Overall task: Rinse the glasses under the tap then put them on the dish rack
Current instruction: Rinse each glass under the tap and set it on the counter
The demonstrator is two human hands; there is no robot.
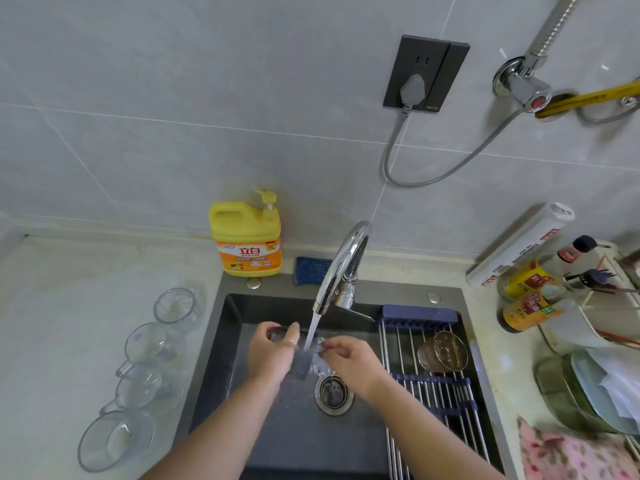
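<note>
- Directly under the tap [341, 268], a clear glass [306, 363] was held over the dark sink [294, 441], with the running stream of water [311, 330] striking it.
- The left hand [272, 353] gripped the glass from the left, its fingers curled round the far side and its thumb raised beside the stream.
- The right hand [349, 362] pinched the glass's right edge with bent fingertips; the exact hold was hard to make out through the splashing water.
- Just below the hands sat the round metal drain [334, 393] in the sink floor.
- A roll-up dish rack [408, 362] of metal rods lay across the right side of the sink, and an amber glass [443, 351] lay on its side on it.
- Four more clear glass cups stood in a row on the bench [69, 306] left of the sink: the farthest [176, 306], the second [147, 342], the third [138, 389] and the nearest [114, 438].
- Behind the sink, a yellow dish-soap jug [247, 237] with a pump stood against the tiled wall, with a blue sponge [310, 270] just to its right.
- On the right of the bench stood sauce bottles [530, 310], and a pink floral cloth [571, 455] lay near the front corner.
</note>
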